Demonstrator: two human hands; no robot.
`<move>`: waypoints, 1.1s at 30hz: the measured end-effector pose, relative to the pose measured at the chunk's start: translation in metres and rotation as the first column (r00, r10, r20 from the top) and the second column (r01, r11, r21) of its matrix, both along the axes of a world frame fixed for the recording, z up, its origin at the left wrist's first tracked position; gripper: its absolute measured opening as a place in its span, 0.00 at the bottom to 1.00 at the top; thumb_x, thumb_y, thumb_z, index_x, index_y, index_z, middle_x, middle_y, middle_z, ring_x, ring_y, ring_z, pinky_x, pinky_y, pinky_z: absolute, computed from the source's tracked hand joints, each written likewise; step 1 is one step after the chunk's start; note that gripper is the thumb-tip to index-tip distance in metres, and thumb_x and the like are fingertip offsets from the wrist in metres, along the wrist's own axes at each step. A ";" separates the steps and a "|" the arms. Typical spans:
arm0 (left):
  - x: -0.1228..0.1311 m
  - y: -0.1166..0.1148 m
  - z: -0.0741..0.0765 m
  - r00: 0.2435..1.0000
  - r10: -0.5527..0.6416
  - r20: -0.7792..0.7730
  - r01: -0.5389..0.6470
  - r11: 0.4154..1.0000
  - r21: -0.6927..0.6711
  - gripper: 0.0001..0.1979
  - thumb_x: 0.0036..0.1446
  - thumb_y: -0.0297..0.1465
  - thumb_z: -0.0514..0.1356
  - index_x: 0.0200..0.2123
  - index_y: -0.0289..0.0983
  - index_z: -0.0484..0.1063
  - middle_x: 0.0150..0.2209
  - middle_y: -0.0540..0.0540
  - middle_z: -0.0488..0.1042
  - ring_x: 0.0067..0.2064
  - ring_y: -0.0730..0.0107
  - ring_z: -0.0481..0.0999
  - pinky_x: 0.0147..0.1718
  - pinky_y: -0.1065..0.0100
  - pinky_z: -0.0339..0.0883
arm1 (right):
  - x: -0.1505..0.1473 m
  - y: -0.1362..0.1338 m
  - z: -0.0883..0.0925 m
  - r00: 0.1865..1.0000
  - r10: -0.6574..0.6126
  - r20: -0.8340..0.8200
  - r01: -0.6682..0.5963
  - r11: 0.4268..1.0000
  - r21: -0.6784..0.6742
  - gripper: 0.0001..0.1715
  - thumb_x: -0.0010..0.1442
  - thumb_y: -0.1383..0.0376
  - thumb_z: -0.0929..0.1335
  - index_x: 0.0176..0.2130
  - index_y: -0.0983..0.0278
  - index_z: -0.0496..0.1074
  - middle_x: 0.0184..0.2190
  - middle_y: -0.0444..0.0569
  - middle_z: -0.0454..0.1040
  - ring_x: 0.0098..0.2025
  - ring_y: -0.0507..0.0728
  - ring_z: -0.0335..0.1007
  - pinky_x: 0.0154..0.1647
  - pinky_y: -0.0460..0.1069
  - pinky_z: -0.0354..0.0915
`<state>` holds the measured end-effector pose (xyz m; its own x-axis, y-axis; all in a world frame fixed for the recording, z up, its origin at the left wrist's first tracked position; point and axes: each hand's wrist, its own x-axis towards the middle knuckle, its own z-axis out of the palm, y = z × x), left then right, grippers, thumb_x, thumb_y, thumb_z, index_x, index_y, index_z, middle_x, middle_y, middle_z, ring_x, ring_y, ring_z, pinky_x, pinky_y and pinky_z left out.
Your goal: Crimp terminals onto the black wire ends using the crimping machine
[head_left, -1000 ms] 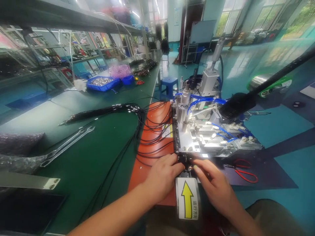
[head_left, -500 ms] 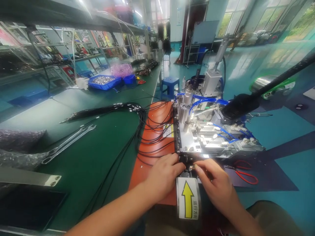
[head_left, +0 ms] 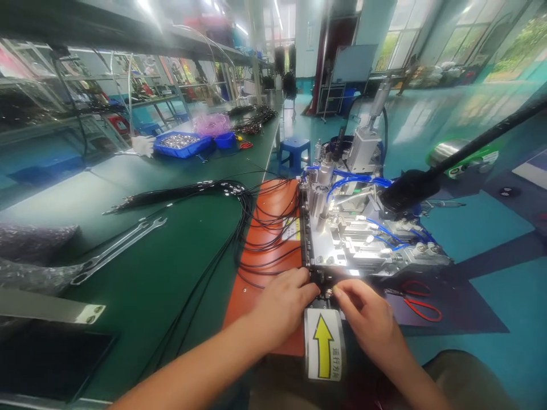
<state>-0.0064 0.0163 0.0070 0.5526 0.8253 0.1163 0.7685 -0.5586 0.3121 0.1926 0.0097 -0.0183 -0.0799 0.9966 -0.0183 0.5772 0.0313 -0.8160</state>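
My left hand (head_left: 287, 299) is closed at the black track (head_left: 304, 228) along the machine's near left edge, thumb and fingertips together; what they hold, if anything, is hidden. Beside it, my right hand (head_left: 368, 313) pinches a small shiny metal connector (head_left: 329, 292) at the track's near end. Thin black cables (head_left: 267, 266) run over the orange board (head_left: 273, 199) to the track. Just below my hands is a label with a yellow arrow (head_left: 323, 347). The metal machine (head_left: 359, 239), with blue air tubes, stands right beyond my fingers.
Red-handled scissors (head_left: 423, 307) lie right of my right hand. On the green table are two wrenches (head_left: 119, 250), a cable bundle (head_left: 171, 196) and a blue tray (head_left: 182, 149) of small metal parts. A black hose-like arm (head_left: 427, 182) crosses at right. A blue stool (head_left: 294, 152) stands behind.
My right hand has shifted very slightly left along with the machine in view, as the camera turned a little. Both hands keep their grip at the track.
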 end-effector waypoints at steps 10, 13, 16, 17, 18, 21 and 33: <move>0.008 -0.015 0.022 0.975 0.014 -0.221 -0.020 1.000 -0.022 0.12 0.57 0.28 0.61 0.46 0.34 0.72 0.41 0.41 0.74 0.44 0.55 0.72 0.46 0.55 0.68 | -0.004 0.000 -0.008 0.990 -0.034 -0.137 0.026 0.998 -0.053 0.20 0.65 0.53 0.63 0.33 0.64 0.75 0.27 0.45 0.76 0.26 0.55 0.69 0.26 0.46 0.62; 0.011 -0.018 0.024 0.966 0.052 -0.255 -0.063 0.997 -0.034 0.10 0.55 0.26 0.62 0.42 0.33 0.72 0.40 0.40 0.74 0.42 0.56 0.72 0.45 0.57 0.69 | -0.003 -0.009 -0.003 0.987 -0.060 -0.150 0.059 0.998 -0.009 0.20 0.66 0.52 0.63 0.35 0.63 0.74 0.26 0.44 0.74 0.26 0.54 0.68 0.26 0.46 0.62; 0.013 -0.020 0.026 0.960 0.109 -0.260 -0.103 0.994 0.037 0.09 0.61 0.22 0.55 0.40 0.34 0.74 0.39 0.40 0.74 0.44 0.56 0.72 0.47 0.57 0.68 | 0.000 -0.030 0.002 0.981 -0.096 -0.170 0.108 0.992 0.066 0.20 0.67 0.52 0.62 0.35 0.63 0.74 0.26 0.44 0.73 0.27 0.54 0.68 0.27 0.46 0.63; 0.013 -0.020 0.028 0.958 0.130 -0.257 -0.120 0.991 0.056 0.10 0.61 0.22 0.53 0.40 0.34 0.74 0.40 0.39 0.74 0.44 0.56 0.72 0.47 0.56 0.68 | 0.000 -0.038 0.002 0.981 -0.086 -0.173 0.101 0.991 0.083 0.20 0.67 0.52 0.62 0.35 0.62 0.73 0.26 0.44 0.72 0.27 0.54 0.68 0.27 0.46 0.63; 0.012 -0.020 0.029 0.956 0.145 -0.255 -0.134 0.989 0.060 0.10 0.62 0.22 0.53 0.40 0.34 0.75 0.39 0.39 0.73 0.44 0.56 0.72 0.47 0.56 0.68 | -0.001 -0.047 0.003 0.983 -0.061 -0.173 0.079 0.992 0.098 0.19 0.68 0.53 0.62 0.34 0.62 0.73 0.26 0.44 0.72 0.27 0.53 0.68 0.27 0.46 0.63; 0.009 -0.020 0.034 0.955 0.132 -0.267 -0.142 0.990 -0.017 0.12 0.62 0.23 0.52 0.40 0.34 0.75 0.38 0.39 0.74 0.40 0.58 0.75 0.41 0.60 0.70 | -0.006 -0.070 0.004 0.988 0.080 -0.136 -0.055 0.982 0.181 0.17 0.69 0.58 0.61 0.33 0.62 0.71 0.27 0.44 0.70 0.29 0.53 0.68 0.29 0.45 0.63; -0.085 0.017 0.098 0.919 0.309 -0.243 -0.348 0.927 -0.137 0.12 0.60 0.32 0.53 0.35 0.41 0.77 0.32 0.48 0.78 0.31 0.66 0.74 0.31 0.70 0.61 | -0.027 -0.092 -0.009 0.929 0.371 -0.004 -0.340 0.855 0.392 0.08 0.62 0.70 0.64 0.31 0.61 0.69 0.25 0.43 0.67 0.25 0.50 0.67 0.24 0.43 0.59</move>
<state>-0.0909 0.0334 0.1046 0.2419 0.9607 -0.1358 0.9582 -0.2145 0.1895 0.1657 -0.0827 -0.0274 -0.4156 0.8290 0.3743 0.4041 0.5369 -0.7406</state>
